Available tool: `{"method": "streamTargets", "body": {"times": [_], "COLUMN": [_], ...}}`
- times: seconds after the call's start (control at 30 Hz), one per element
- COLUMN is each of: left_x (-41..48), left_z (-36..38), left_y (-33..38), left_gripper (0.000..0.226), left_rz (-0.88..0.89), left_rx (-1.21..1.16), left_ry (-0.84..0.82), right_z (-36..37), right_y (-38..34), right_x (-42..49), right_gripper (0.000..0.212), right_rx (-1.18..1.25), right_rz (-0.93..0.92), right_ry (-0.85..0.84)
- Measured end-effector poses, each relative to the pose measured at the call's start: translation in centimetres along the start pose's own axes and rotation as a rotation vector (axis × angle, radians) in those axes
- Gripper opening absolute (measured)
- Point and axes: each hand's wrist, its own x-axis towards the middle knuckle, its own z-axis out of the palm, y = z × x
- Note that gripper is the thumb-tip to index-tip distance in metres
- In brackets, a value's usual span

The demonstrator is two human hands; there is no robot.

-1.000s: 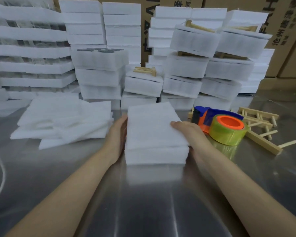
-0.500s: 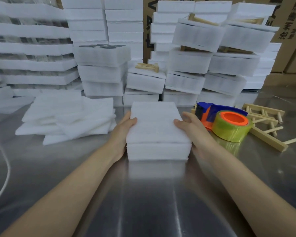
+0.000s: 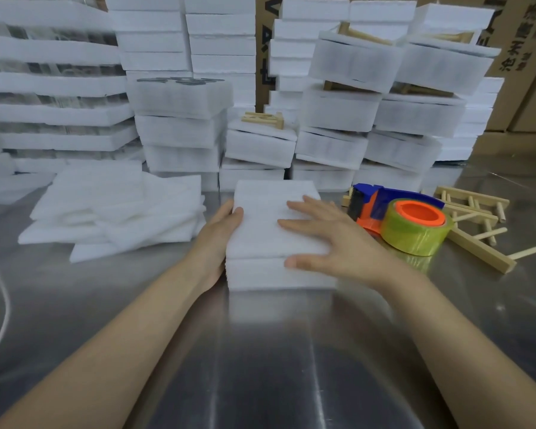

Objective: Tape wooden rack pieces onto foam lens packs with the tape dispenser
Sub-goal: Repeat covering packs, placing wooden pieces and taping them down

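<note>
The pack [image 3: 260, 236], a white foam block in two layers, lay flat near the middle of the steel table [image 3: 276, 366], its long side running away from the person. The left hand [image 3: 220, 239] grasped its left side, palm against the foam and thumb hooked over the top edge; the other fingers were hidden. The right hand [image 3: 331, 243] lay released and flat on the pack's top, fingers spread toward the far edge, thumb along the near top edge.

Just right of the pack sat the dispenser [image 3: 399, 218], blue and orange with a roll of yellowish clear tape, close to the right wrist but apart from it. Rack pieces [image 3: 477, 227] of pale wood with pegs lay beyond it, toward the table's right edge, one long bar touching the roll's far side.

Loose foam sheets [image 3: 115, 212] were heaped left of the pack. Stacks [image 3: 180, 125] of packs lined the table's far edge, one low stack carrying a small wooden piece [image 3: 263, 119]. Cardboard boxes [image 3: 526, 72] stood behind. A white cord [image 3: 0, 305] curved along the left edge.
</note>
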Motion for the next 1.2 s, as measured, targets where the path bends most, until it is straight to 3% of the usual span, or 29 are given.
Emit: {"method": "streamTargets", "body": {"times": [0.1, 0.27, 0.37, 0.4, 0.47, 0.53, 0.57, 0.6, 0.63, 0.7, 0.77, 0.9, 1.03, 1.1, 1.2], "left_x": [-0.1, 0.1, 0.3, 0.5, 0.6, 0.4, 0.4, 0.5, 0.5, 0.5, 0.5, 0.7, 0.9, 1.0, 1.2], "left_z": [-0.4, -1.4, -1.4, -1.4, -1.4, -1.4, -1.4, -1.4, -1.4, -1.3, -1.3, -1.5, -1.9, -2.0, -2.0], "left_y": [0.1, 0.1, -0.2, -0.3, -0.5, -0.3, -0.3, -0.3, -0.4, -0.3, -0.3, -0.5, -0.6, -0.6, -0.7], "left_gripper": [0.022, 0.059, 0.074, 0.074, 0.070, 0.060, 0.058, 0.057, 0.055, 0.052, 0.051, 0.053, 0.067, 0.071, 0.074], "left_rz": [0.003, 0.018, 0.031, 0.050, 0.068, 0.074, 0.074, 0.074, 0.078, 0.074, 0.070, 0.065, 0.042, 0.024, 0.000], "left_rx": [0.014, 0.033, 0.012, 0.009, 0.001, -0.011, -0.015, -0.017, -0.015, -0.010, -0.020, -0.041, -0.030, -0.031, -0.035], "left_ry": [-0.046, -0.226, -0.234, -0.228, -0.237, -0.244, -0.250, -0.252, -0.251, -0.261, -0.270, -0.303, -0.330, -0.336, -0.323], "right_z": [0.0, 0.2, -0.3, -0.9, -2.7, -4.9, -5.9, -6.6, -6.9, -6.6, -5.8, -5.1, -5.3, -6.1, -6.3], "right_y": [0.0, -0.2, 0.0, 0.4, 2.0, 4.4, 5.8, 7.5, 9.2, 11.7, 12.6, 13.5, 12.8, 11.3, 6.9], "right_x": [0.1, 0.2, 0.0, -0.2, -0.8, -2.2, -3.1, -4.0, -5.0, -6.5, -7.0, -5.9, -5.5, -4.8, -2.7], "right_gripper": [0.078, 0.069, 0.049, 0.036, 0.024, 0.031, 0.036, 0.039, 0.040, 0.044, 0.050, 0.039, 0.037, 0.039, 0.036], "right_rx": [-0.137, -0.135, 0.011, 0.121, 0.149, 0.009, -0.029, -0.072, -0.129, -0.166, -0.137, -0.128, 0.013, 0.073, 0.004], "right_rz": [-0.078, -0.070, -0.064, -0.041, 0.099, 0.360, 0.518, 0.694, 0.884, 1.196, 1.294, 1.220, 1.092, 0.841, 0.398], "right_ry": [-0.092, -0.077, -0.048, 0.085, 0.584, 1.026, 1.147, 1.167, 1.072, 0.733, 0.528, 0.630, 1.087, 1.315, 1.432]}}
